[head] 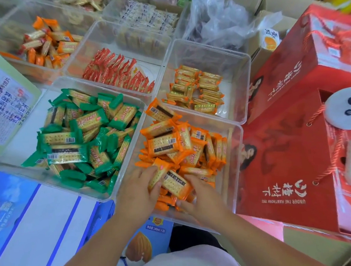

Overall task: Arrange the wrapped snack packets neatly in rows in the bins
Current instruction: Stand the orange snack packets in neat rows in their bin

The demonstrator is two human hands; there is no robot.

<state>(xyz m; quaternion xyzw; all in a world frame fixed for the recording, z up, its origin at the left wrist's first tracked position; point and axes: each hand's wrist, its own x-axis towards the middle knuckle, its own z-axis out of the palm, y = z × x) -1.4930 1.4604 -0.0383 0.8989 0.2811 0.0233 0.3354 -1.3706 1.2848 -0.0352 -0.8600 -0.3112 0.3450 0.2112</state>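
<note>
A clear plastic bin (235, 150) right in front of me holds several orange-wrapped cracker packets (167, 142), some standing in a row at its right side, others piled loose. My left hand (139, 191) grips one orange packet (158, 174) at the bin's near left. My right hand (202, 196) holds another orange packet (176, 184) lying flat beside it. Left of this bin, a second clear bin (13, 153) is heaped with green-wrapped packets (83, 135).
Further bins hold red packets (116, 73), small gold packets (198, 89) and orange packets (48, 46). Red gift boxes (293, 147) crowd the right side. A blue and white carton (32, 211) lies at the near left, a crumpled plastic bag (219, 18) at the back.
</note>
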